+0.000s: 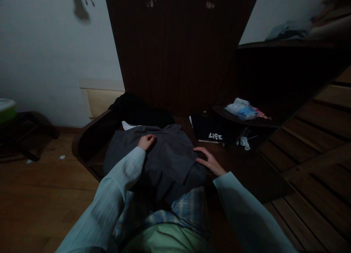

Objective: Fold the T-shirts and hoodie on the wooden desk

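Note:
A dark grey garment (167, 147) lies partly folded on the dark wooden bench in front of me, its near part hanging at my knees. My left hand (147, 141) is on top of it near the middle, with fingers curled and pressed together on the cloth. At the garment's right edge is my right hand (210, 161), its thumb and fingers apart and the fingertips touching or nearly touching the fabric. What kind of garment it is cannot be made out in the dim light.
Black cloth (142, 110) is heaped behind the garment. A folded black garment with white lettering (210, 130) lies to the right. A plastic packet (242, 109) rests on a small rounded shelf (227, 115). The bench's curved arm (85, 139) rises at left; wooden slats (309, 136) stand at right.

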Tool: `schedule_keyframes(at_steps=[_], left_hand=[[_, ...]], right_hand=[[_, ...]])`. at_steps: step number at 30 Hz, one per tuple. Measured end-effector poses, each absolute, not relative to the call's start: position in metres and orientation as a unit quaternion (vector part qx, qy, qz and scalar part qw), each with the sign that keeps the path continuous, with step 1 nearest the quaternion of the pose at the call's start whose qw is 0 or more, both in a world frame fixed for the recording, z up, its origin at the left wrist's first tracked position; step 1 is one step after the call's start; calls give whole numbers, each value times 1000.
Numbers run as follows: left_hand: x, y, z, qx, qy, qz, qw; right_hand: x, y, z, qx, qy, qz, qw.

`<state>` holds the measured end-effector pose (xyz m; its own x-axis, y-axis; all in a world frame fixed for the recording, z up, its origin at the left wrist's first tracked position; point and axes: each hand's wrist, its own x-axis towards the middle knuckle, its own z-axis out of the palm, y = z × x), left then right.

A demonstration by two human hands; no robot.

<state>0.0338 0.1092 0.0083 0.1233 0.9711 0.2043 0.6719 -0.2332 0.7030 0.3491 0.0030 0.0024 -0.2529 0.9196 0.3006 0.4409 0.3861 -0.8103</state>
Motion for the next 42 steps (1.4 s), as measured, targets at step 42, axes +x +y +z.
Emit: schedule_keyframes(at_steps=[42], left_hand=[[39,89,8,784,606,128,43]], right_hand=[[315,95,82,-459,-861,166,140]])
